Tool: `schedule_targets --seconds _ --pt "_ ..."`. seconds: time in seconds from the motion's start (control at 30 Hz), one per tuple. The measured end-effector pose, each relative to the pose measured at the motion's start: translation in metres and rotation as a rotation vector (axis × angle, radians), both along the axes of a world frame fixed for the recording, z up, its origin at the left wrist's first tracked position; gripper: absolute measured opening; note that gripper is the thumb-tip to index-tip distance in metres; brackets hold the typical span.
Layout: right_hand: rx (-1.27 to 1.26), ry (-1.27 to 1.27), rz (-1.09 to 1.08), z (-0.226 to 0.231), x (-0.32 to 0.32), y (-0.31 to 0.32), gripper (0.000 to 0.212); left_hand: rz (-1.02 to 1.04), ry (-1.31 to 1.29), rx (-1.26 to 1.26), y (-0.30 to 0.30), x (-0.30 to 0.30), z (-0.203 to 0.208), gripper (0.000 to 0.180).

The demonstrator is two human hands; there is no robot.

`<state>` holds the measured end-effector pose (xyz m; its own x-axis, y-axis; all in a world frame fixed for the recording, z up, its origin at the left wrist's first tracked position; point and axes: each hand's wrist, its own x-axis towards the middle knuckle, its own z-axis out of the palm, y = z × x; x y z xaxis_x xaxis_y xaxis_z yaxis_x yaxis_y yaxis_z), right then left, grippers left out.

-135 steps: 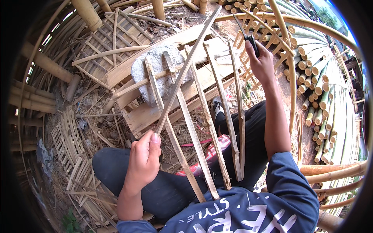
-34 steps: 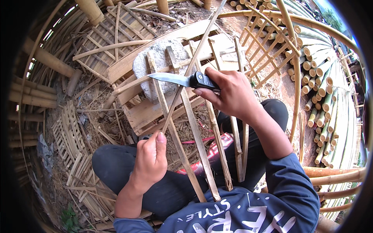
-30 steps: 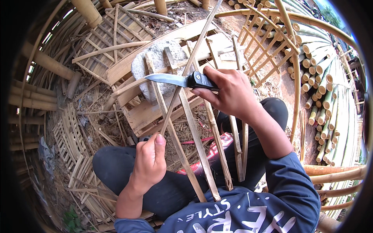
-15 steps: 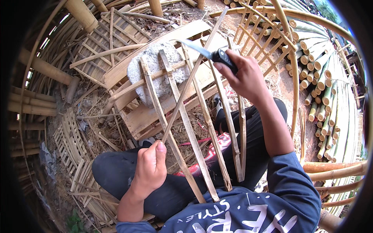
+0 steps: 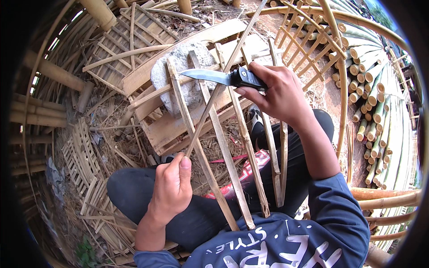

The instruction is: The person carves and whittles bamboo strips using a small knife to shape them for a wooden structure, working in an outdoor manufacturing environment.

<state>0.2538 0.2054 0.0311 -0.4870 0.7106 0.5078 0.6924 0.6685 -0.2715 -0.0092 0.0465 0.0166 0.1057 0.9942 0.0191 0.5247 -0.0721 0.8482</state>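
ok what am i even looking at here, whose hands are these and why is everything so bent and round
This is one picture from a wide fisheye camera worn on a person's head, looking down at their own two hands. The lens bends straight edges near the rim.

The person sits on the ground with a frame of bamboo slats leaning across their lap. The left hand grips the near end of one thin bamboo strip that runs up and away. The right hand holds a folding knife, its blade laid against that strip.

Beyond lie a grey stone on wooden planks, and a stack of cut bamboo poles on the right.
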Motion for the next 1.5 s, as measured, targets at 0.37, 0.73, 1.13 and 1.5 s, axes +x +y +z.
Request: schedule_targets --seconds 0.37,0.73,1.13,1.5 --pt "-0.197 0.207 -0.498 0.003 0.086 0.057 0.062 -0.088 0.047 -0.052 -0.009 -0.003 0.0 0.031" --pt "-0.128 0.485 -0.526 -0.002 0.1 0.053 0.048 0.119 0.19 0.092 0.008 -0.002 0.001 0.031" --pt "-0.229 -0.071 0.092 0.001 -0.028 -0.025 0.045 0.189 0.118 0.175 0.009 0.004 -0.005 0.035" --pt "-0.107 -0.115 0.01 0.006 -0.025 -0.026 0.047 0.173 0.169 0.283 0.011 0.003 -0.002 0.032"
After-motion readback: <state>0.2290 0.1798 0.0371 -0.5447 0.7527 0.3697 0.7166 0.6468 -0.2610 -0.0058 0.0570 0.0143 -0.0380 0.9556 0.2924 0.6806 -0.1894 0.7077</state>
